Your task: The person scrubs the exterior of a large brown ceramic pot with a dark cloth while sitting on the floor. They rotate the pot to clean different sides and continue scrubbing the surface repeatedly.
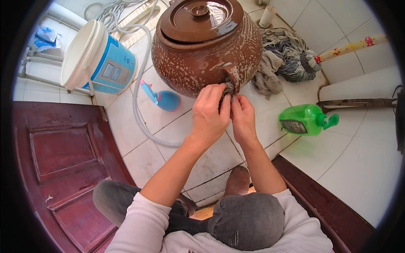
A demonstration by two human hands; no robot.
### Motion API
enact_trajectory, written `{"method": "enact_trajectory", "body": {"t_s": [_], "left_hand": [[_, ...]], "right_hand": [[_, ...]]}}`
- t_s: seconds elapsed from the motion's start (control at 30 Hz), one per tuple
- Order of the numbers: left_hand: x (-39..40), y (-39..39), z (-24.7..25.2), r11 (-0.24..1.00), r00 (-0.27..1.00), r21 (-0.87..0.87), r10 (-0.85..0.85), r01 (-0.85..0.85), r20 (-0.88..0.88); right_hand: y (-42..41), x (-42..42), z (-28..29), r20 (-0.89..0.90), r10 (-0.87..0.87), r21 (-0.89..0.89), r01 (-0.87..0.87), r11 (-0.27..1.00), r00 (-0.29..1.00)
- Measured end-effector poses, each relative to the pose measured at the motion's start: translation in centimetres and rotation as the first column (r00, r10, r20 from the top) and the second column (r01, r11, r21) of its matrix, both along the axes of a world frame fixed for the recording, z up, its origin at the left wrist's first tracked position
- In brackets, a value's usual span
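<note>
A large brown glazed ceramic jar (202, 63) with a brown lid (200, 19) stands on the tiled floor in front of me. At the loop handle (233, 74) on its near side, my left hand (210, 109) pinches a dark grey scouring pad or rag (228, 90). My right hand (243, 118) is close beside it below the handle, its fingertips on the lower edge of the same dark pad. Part of the pad is hidden by my fingers. The lid sits slightly tilted, with a dark gap at its front left edge.
Left of the jar are a white and blue plastic bucket (117, 63), a blue spray bottle (168, 100) and a grey hose (136, 109). On the right lie a mop head (292, 60), a grey cloth (269, 76) and a green pump bottle (303, 120). A dark red door (63, 148) stands at left.
</note>
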State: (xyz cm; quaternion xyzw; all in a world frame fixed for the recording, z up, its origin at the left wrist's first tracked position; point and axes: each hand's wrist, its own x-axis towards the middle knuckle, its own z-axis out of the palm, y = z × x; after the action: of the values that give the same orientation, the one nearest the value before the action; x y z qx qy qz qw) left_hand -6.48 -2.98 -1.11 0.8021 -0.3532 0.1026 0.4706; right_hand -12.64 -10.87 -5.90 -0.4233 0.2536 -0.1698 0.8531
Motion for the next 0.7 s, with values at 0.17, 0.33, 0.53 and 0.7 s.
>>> {"method": "enact_trajectory", "body": {"t_s": [0.17,0.33,0.53,0.7], "left_hand": [[1.6,-0.2,2.1,0.991,0.994,0.090,-0.101,0.097,0.044],[6.5,-2.6,5.5,0.948,0.872,0.177,-0.313,0.264,0.377],[10.8,-6.6,6.0,0.591,0.589,0.514,-0.785,0.621,0.190],[11.5,-9.9,4.9,0.585,0.499,0.510,-0.809,0.630,0.312]], "right_hand": [[-0.2,0.7,0.2,-0.067,-0.039,0.137,0.048,0.989,0.997],[-1.2,1.1,0.0,-0.112,-0.076,0.102,0.088,0.991,0.991],[-4.3,1.6,-0.3,-0.100,-0.125,0.000,0.126,0.992,0.987],[-7.5,2.3,0.0,-0.067,-0.207,-0.087,0.201,0.976,0.976]]}}
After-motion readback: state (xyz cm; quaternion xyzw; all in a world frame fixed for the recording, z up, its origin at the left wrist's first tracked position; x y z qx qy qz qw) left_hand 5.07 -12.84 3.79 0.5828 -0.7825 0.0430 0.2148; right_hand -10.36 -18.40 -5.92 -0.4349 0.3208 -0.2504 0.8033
